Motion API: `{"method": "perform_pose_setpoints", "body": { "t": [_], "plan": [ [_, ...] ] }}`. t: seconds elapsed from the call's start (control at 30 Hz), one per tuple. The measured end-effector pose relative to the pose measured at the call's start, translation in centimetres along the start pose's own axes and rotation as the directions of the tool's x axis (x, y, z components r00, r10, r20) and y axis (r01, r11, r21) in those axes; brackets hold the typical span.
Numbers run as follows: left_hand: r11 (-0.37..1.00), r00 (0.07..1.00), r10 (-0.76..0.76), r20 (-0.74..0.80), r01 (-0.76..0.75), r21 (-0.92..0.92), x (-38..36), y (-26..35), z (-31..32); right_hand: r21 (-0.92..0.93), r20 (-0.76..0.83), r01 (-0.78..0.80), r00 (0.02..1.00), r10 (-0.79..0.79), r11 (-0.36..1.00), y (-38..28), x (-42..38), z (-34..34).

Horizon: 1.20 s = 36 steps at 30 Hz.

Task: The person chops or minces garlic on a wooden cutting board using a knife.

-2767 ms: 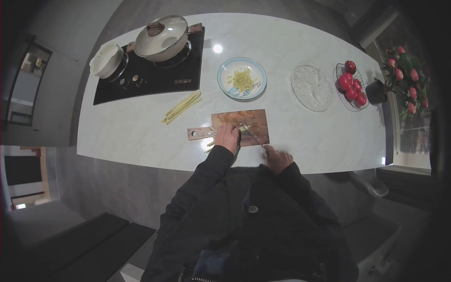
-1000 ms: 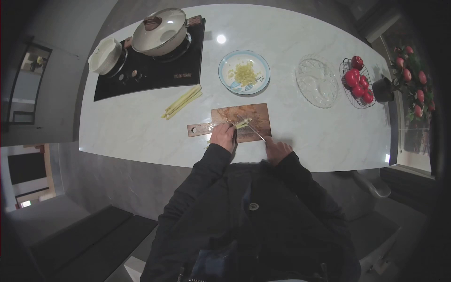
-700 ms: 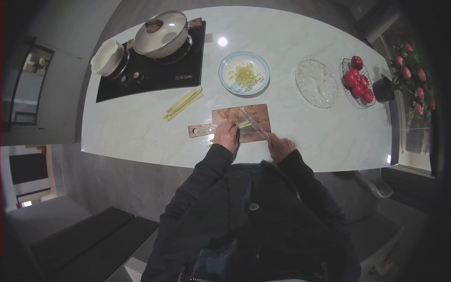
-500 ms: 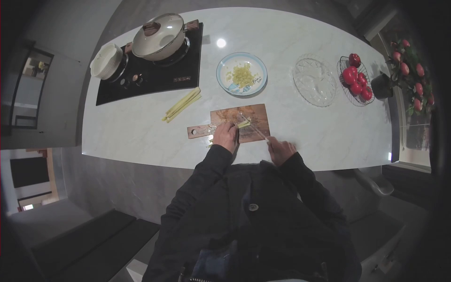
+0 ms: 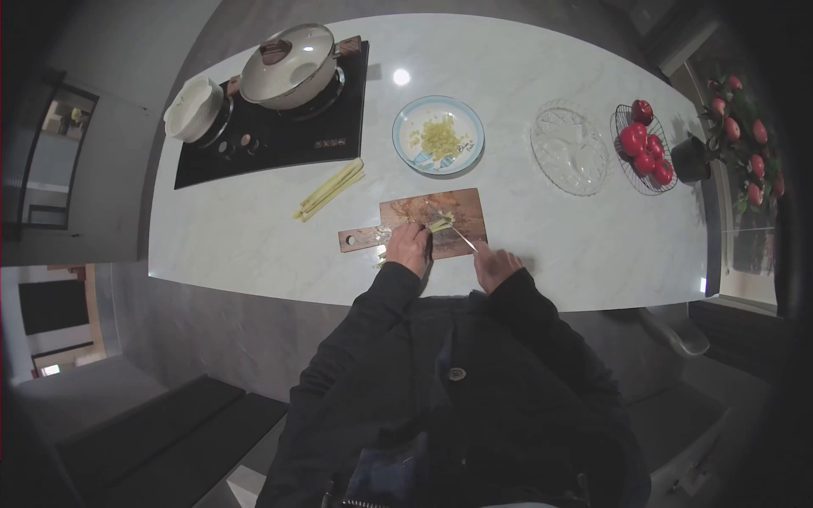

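Knife (image 5: 465, 239) is in your right hand (image 5: 498, 267), grip closed around its handle. Blade slants away from you and leftward over the cutting board (image 5: 461, 203), its far end at the cut ends of the green stalks (image 5: 441, 223). Exact contact between edge and stalks: cannot tell.

Your left hand (image 5: 409, 248) presses on the board, grip clasping those stalks with the fingers bent; their cut ends show to the right of your fingers, and further stalk ends show on the other side, below the board's handle. The board lies flat on the surface (image 5: 542, 245), holed handle to the left.

Beyond the board, near it, you have a blue-rimmed plate (image 5: 396, 135) bearing a heap of chopped pieces (image 5: 439, 137). Left of the plate, a spare bundle (image 5: 330, 190) of uncut stalks lies slantwise just beside the black cooktop (image 5: 271, 157), which carries a lidded pan (image 5: 292, 72). Well to your right: a clear glass dish (image 5: 569, 148), then a wire basket of red fruit (image 5: 633, 140).
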<state>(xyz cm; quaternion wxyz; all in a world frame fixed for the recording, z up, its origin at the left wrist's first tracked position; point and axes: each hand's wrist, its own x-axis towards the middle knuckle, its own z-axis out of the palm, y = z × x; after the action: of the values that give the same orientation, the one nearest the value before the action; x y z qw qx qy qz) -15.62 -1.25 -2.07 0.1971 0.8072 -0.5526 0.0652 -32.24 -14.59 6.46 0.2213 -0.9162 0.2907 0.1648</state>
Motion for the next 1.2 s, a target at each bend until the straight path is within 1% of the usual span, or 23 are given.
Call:
{"method": "perform_pose_setpoints", "body": {
  "t": [0.07, 0.1, 0.2, 0.27, 0.4, 0.5, 0.6, 0.7, 0.8, 0.9, 0.97, 1.1, 1.2],
  "plan": [
    [1.000, 1.000, -0.004, 0.003, 0.004, 0.000, 0.0, -0.2, 0.0, -0.035, -0.156, 0.079, 0.984, -0.084, 0.996, 0.6, 0.7, 1.3],
    [1.000, 1.000, -0.003, 0.001, 0.003, 0.003, 0.1, -0.2, -0.3, -0.046, -0.199, 0.098, 0.974, -0.106, 0.994, 0.7, 0.9, 1.6],
    [0.998, 0.998, -0.067, -0.011, 0.067, -0.004, 0.3, 0.4, -1.4, -0.068, -0.267, 0.146, 0.950, -0.159, 0.987, 1.0, 0.6, 1.5],
    [0.995, 0.995, -0.102, -0.010, 0.102, -0.005, 0.2, 0.7, -2.1, -0.032, -0.157, 0.095, 0.983, -0.099, 0.995, 0.7, -0.3, 0.5],
    [0.993, 0.993, -0.115, -0.012, 0.115, 0.012, -0.2, 0.5, -1.7, -0.054, -0.073, 0.068, 0.995, -0.072, 0.996, 0.4, -1.6, -0.4],
    [0.996, 0.994, -0.085, -0.069, 0.084, -0.022, -0.7, -0.2, -0.4, -0.020, -0.109, 0.066, 0.992, -0.068, 0.998, 0.4, -2.3, -0.9],
    [0.997, 0.997, -0.068, -0.031, 0.067, -0.031, -0.8, -0.6, -0.2, 0.006, -0.036, 0.012, 0.999, -0.012, 1.000, 0.8, -2.4, -0.7],
    [0.997, 0.997, -0.038, -0.068, 0.034, -0.066, -1.0, -1.1, 0.5, 0.004, -0.021, -0.027, 0.999, 0.027, 1.000, 1.2, -2.7, -0.3],
    [0.996, 0.997, -0.044, -0.060, 0.039, -0.078, -1.0, -1.1, 0.6, 0.051, -0.009, -0.045, 0.999, 0.045, 0.998, 1.1, -3.0, -0.4],
    [0.994, 0.995, -0.038, -0.089, 0.029, -0.101, -0.9, -1.2, 0.7, 0.018, -0.052, -0.093, 0.994, 0.093, 0.996, 1.1, -2.8, 0.4],
    [0.995, 0.997, -0.052, -0.063, 0.046, -0.091, -0.8, -1.0, 0.5, -0.003, -0.058, -0.090, 0.994, 0.090, 0.996, 1.0, -2.7, 0.2],
    [0.996, 0.997, -0.065, -0.029, 0.063, -0.062, -0.9, -0.9, 0.6, -0.011, -0.005, -0.108, 0.994, 0.108, 0.994, 0.6, -2.5, -0.1],
    [0.997, 0.997, -0.037, -0.067, 0.033, -0.064, -0.9, -1.0, 0.7, -0.072, -0.018, -0.117, 0.993, 0.116, 0.990, 0.8, -1.6, 1.0]
  ]
}}
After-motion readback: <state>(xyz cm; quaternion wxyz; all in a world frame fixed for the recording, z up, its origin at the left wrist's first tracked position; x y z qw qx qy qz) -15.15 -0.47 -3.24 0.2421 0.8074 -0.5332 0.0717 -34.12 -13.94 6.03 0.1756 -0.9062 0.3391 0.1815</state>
